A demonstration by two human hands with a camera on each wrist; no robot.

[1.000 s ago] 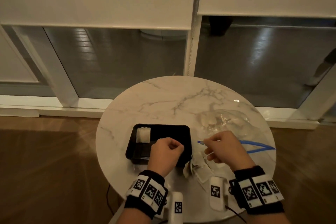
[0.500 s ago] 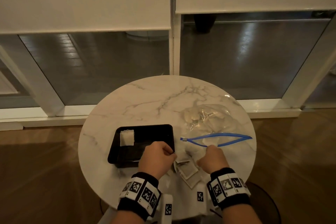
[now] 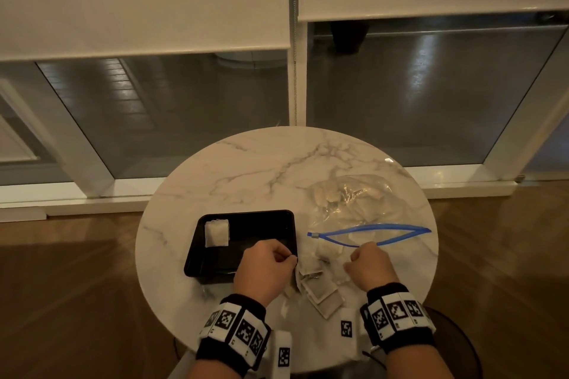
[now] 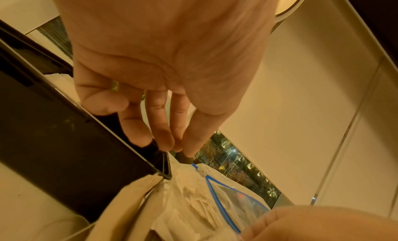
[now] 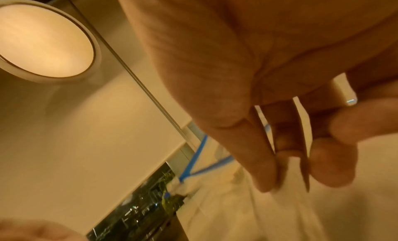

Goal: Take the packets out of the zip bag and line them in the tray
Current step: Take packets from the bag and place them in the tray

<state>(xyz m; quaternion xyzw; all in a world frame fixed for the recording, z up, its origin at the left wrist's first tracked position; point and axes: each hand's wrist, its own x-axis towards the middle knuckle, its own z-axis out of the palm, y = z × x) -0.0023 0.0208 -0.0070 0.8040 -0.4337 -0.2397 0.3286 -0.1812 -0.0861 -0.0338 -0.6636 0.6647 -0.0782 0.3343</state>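
Observation:
A black tray (image 3: 246, 212) lies on the round marble table, with one pale packet (image 3: 217, 232) in its far left corner. To its right lies the clear zip bag (image 3: 348, 197), its blue zipper (image 3: 369, 226) gaping and packets still inside. Several loose packets (image 3: 320, 289) are heaped on the table between my hands. My left hand (image 3: 288, 258) hovers at the tray's near right corner (image 4: 163, 173) with its fingertips (image 4: 168, 142) bunched; nothing shows between them. My right hand (image 3: 354, 261) is curled just below the zipper. In the blurred right wrist view my right hand (image 5: 301, 168) pinches a thin pale packet (image 5: 290, 185).
The marble table (image 3: 261, 169) stands before floor-length windows with lowered blinds. Wooden floor surrounds it. A dark round stool (image 3: 455, 332) sits low at the near right. The table's near edge runs just behind my wrists.
My right hand has drawn back from the bag's mouth toward the near edge. My left hand has shifted from over the tray to its near right corner. The head view has swung right.

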